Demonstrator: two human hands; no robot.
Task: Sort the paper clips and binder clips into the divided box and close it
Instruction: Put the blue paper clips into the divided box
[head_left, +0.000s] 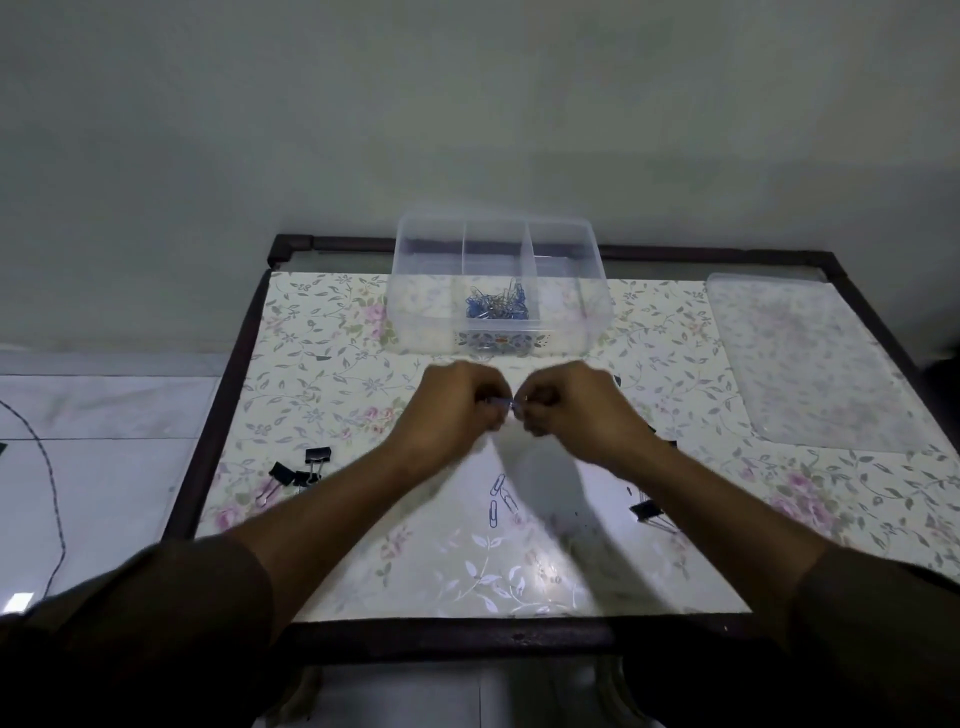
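A clear divided box (410, 291) stands open at the far middle of the table, with a heap of blue paper clips (497, 305) in its middle compartment. My left hand (452, 410) and my right hand (576, 410) meet just in front of the box, both pinching small blue paper clips (511, 406) between the fingertips. Three paper clips (500, 500) lie loose on the table below my hands. Black binder clips (306, 467) lie at the left, and another binder clip (647, 512) lies at the right, beside my right forearm.
The box's clear lid (810, 364) lies flat at the far right of the floral-covered table (322, 332). A dark frame (208, 415) edges the table. A black cable (52, 493) runs over the white floor at the left.
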